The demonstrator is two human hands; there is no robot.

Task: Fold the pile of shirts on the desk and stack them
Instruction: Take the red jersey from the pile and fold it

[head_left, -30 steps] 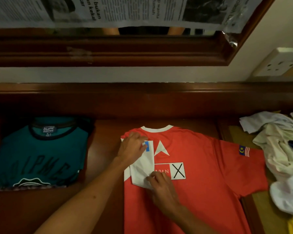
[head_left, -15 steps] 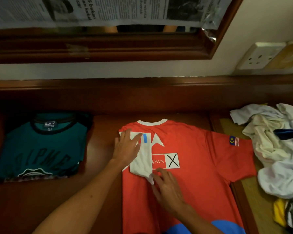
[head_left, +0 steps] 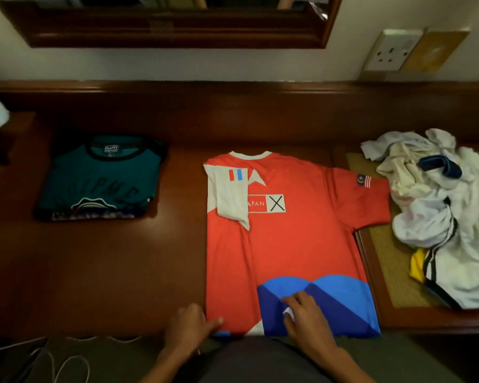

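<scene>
Closest in, both hands sit at the bottom hem of the red jersey (head_left: 288,244). The left hand (head_left: 187,327) rests at the hem's left corner, fingers loosely curled with one finger stretched onto the cloth; can't tell if it's actually pinching anything. The right hand (head_left: 304,316) lies on the blue patch near the hem, fingers bent and pinching a small white bit of fabric.

The jersey lies flat on a dark, glossy wooden table (head_left: 122,258), left side and white sleeve already folded in over the print, right sleeve still spread out. You can read "PAN" and a boxed X on it, plus a small flag patch on the right sleeve. White cables (head_left: 67,355) trail off the near-left edge.

Further back on the left there's a folded teal shirt (head_left: 100,178) with a "bum" neck label and big lettering I can't fully make out. Over on the right, the unfolded pile of shirts (head_left: 440,211), mostly white, sits on a woven mat (head_left: 385,258).

Behind all that: a cream wall, a white wall socket (head_left: 391,51), and a wooden mirror frame (head_left: 177,31).
</scene>
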